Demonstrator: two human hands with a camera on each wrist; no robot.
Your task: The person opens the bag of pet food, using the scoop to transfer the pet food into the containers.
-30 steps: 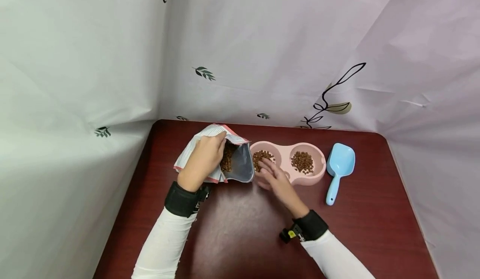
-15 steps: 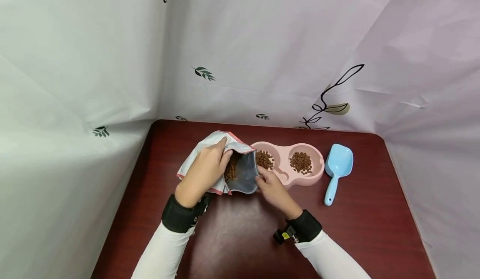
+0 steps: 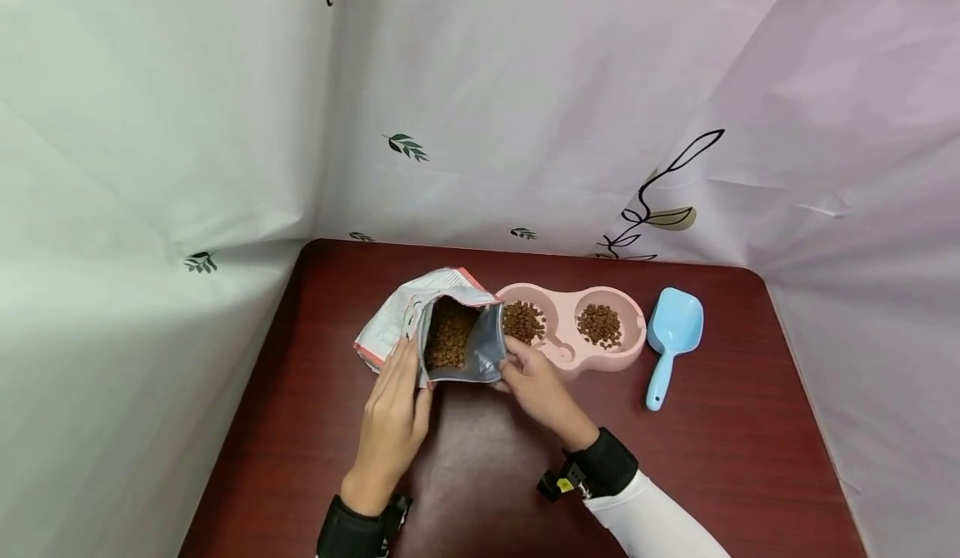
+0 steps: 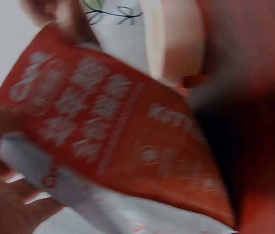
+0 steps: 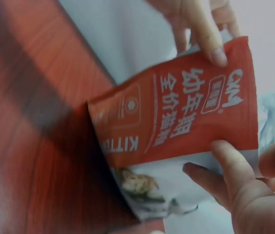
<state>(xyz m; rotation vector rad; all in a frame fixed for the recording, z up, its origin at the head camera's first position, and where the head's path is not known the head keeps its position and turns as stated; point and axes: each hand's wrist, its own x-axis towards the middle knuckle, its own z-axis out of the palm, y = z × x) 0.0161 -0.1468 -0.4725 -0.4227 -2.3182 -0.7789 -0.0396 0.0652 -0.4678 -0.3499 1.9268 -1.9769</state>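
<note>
A red and white cat food bag (image 3: 386, 321) leans on the table, its mouth spread wide and facing up. Brown kibble (image 3: 448, 337) shows inside against the silver lining. My left hand (image 3: 386, 429) holds the left near corner of the mouth, long fingers on the outer side; in the right wrist view its thumb (image 5: 219, 56) lies on the red face. At the mouth's right edge, my right hand (image 3: 543, 391) pinches the rim between thumb and fingers. The left wrist view is blurred, with the bag's red face (image 4: 98, 107) filling its middle.
A pink double bowl (image 3: 565, 315) stands right beside the bag, with kibble (image 3: 599, 326) in both hollows. Right of it lies a light blue scoop (image 3: 677, 322), handle toward me. A pale printed cloth (image 3: 555, 125) hangs behind the dark red table (image 3: 735, 433).
My left hand has left the upper edge and drawn back to the near left corner. My right hand has come from over the bowl to the right rim. The mouth has opened wider.
</note>
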